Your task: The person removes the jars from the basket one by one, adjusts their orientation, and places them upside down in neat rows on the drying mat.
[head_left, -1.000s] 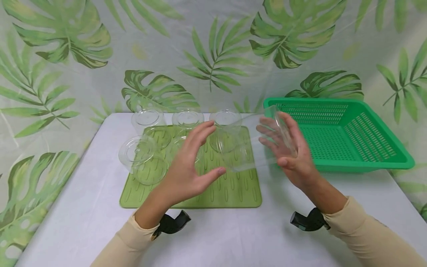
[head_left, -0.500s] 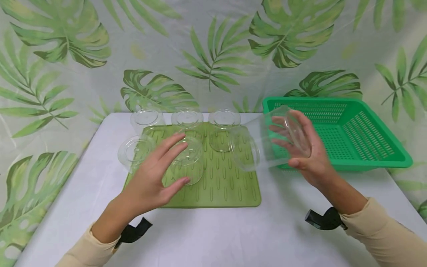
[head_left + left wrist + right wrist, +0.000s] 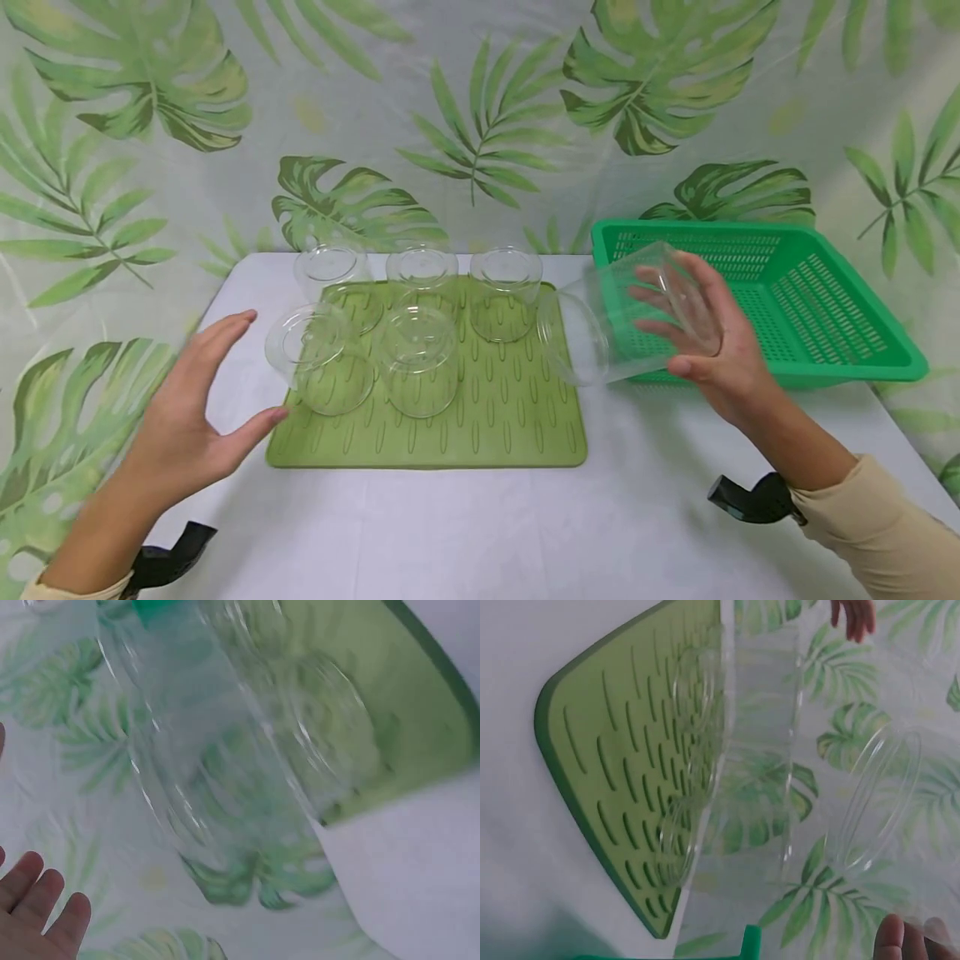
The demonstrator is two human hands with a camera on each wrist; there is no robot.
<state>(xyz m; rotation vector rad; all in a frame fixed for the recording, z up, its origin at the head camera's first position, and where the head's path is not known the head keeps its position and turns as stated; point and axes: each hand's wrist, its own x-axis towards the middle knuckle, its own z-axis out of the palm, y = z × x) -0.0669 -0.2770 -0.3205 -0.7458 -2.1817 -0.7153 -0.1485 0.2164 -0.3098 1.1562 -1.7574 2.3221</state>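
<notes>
My right hand [image 3: 731, 358] holds a clear plastic cup [image 3: 618, 333] tipped on its side, with thumb and fingers round its right end. The cup's other end points left, over the right edge of a green ribbed mat [image 3: 510, 433]; in the right wrist view its round end [image 3: 874, 799] shows above the fingertips [image 3: 890, 935]. My left hand [image 3: 183, 425] is in the air left of the mat, thumb and fingers spread, with nothing in it. Nearest to it on the mat is a clear cup [image 3: 330, 387]. Several such cups stand on the mat in two rows.
A green perforated basket [image 3: 795, 371] stands on the right of the white-covered table [image 3: 465, 533], just behind my right hand. Behind the table hangs a leaf-patterned cloth [image 3: 360, 108]. The back-row cups [image 3: 506, 312] line the mat's far edge.
My left hand has swept left, from over the mat to beyond its left side. My right hand has moved a little right with the cup, which overlaps the basket more.
</notes>
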